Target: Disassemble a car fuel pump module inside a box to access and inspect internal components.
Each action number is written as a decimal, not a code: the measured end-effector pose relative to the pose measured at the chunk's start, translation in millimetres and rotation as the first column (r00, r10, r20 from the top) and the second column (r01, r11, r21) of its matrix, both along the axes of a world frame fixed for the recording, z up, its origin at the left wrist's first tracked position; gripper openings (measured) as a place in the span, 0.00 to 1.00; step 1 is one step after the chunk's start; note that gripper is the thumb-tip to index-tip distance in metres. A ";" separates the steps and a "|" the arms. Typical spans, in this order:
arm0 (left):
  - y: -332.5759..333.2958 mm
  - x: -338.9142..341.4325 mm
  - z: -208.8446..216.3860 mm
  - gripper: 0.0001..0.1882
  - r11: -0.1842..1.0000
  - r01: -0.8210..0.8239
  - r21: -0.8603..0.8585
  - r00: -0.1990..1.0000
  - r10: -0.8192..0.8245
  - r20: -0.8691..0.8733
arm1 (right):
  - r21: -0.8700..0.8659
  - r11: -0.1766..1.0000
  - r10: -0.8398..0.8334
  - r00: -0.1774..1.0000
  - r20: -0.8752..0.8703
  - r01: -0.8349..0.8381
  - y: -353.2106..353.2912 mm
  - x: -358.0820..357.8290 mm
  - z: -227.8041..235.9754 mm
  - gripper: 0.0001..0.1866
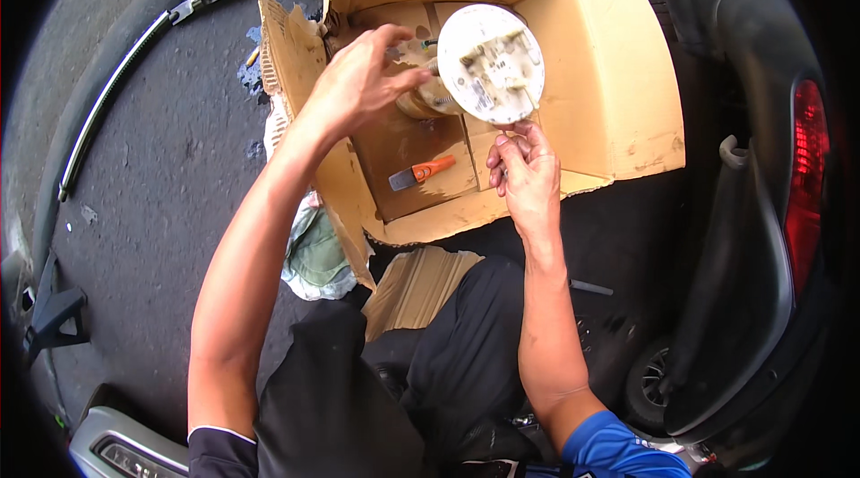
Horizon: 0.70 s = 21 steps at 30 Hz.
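Observation:
A fuel pump module with a round white plastic top (491,66) is in an open cardboard box (618,84). Its tan body shows partly beneath the top, toward the left. Beside that body, my left hand (363,79) reaches in over the box wall, fingers apart and blurred, with nothing visible in them. At the near edge of the white top is my right hand (527,169). Its thumb and fingers are pinched together, fingertips close against the rim; what they hold is hidden. An orange-handled scraper with a grey blade (428,171) lies on the box floor.
Left of the box, a long metal bar tool (121,75) lies on dark ground. A greenish cloth (315,249) sits against the box's near left side. On the right stands a dark vehicle panel with a red tail light (808,173). A cardboard flap (417,285) lies between my knees.

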<state>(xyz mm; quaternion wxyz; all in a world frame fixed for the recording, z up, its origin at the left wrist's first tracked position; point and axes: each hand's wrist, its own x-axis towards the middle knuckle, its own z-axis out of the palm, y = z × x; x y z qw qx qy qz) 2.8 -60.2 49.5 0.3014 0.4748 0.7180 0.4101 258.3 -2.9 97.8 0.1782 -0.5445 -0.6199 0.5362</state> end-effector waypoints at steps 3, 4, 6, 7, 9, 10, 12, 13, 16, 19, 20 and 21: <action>-26.0 10.9 9.1 0.27 0.990 0.056 -0.128 0.994 -0.067 -0.088 | -0.050 0.999 -0.003 0.998 -0.061 0.000 -3.5 10.5 1.1 0.12; -36.3 16.8 12.2 0.24 0.974 0.132 -0.186 0.988 -0.145 -0.059 | -0.054 0.999 -0.001 0.998 -0.065 -0.002 -5.4 15.3 3.1 0.12; -55.8 38.2 11.6 0.23 0.945 0.327 0.016 0.941 -0.324 -0.098 | -0.369 0.915 0.097 0.977 -0.190 -0.163 -10.0 21.5 9.0 0.13; -61.6 54.2 10.4 0.23 0.936 0.338 0.097 0.937 -0.324 -0.133 | -0.450 0.877 0.060 0.967 -0.249 -0.170 -12.9 21.4 11.3 0.14; -65.0 67.2 11.2 0.17 0.916 0.398 0.046 0.917 -0.399 0.021 | -0.474 0.863 0.022 0.951 -0.309 -0.175 -13.9 24.4 9.5 0.17; -63.3 70.9 12.2 0.14 0.909 0.415 0.020 0.906 -0.416 0.077 | -0.493 0.852 -0.017 0.930 -0.367 -0.178 -13.7 27.0 8.3 0.19; -61.1 74.6 13.5 0.12 0.921 0.390 -0.012 0.914 -0.386 0.124 | -0.479 0.848 -0.024 0.885 -0.465 -0.228 -16.7 29.8 3.6 0.27; -59.7 76.1 13.4 0.10 0.930 0.365 -0.044 0.920 -0.354 0.166 | -0.486 0.846 -0.118 0.811 -0.573 -0.220 -21.4 25.4 1.1 0.30; -54.0 77.8 11.6 0.08 0.930 0.367 -0.014 0.924 -0.363 0.121 | -0.458 0.859 -0.160 0.729 -0.666 -0.229 -21.3 29.8 -12.1 0.32; -46.8 81.2 8.4 0.09 0.929 0.369 0.024 0.923 -0.369 0.108 | -0.224 0.945 0.094 0.852 -0.515 -0.240 -18.7 30.8 -23.6 0.20; -43.7 82.2 7.9 0.10 0.931 0.365 0.025 0.924 -0.366 0.111 | -0.228 0.945 0.090 0.854 -0.513 -0.236 -17.4 30.7 -24.5 0.20; -41.1 80.9 6.2 0.11 0.930 0.368 -0.016 0.927 -0.365 0.086 | -0.211 0.964 0.031 0.856 -0.515 -0.163 -16.6 28.8 -25.4 0.20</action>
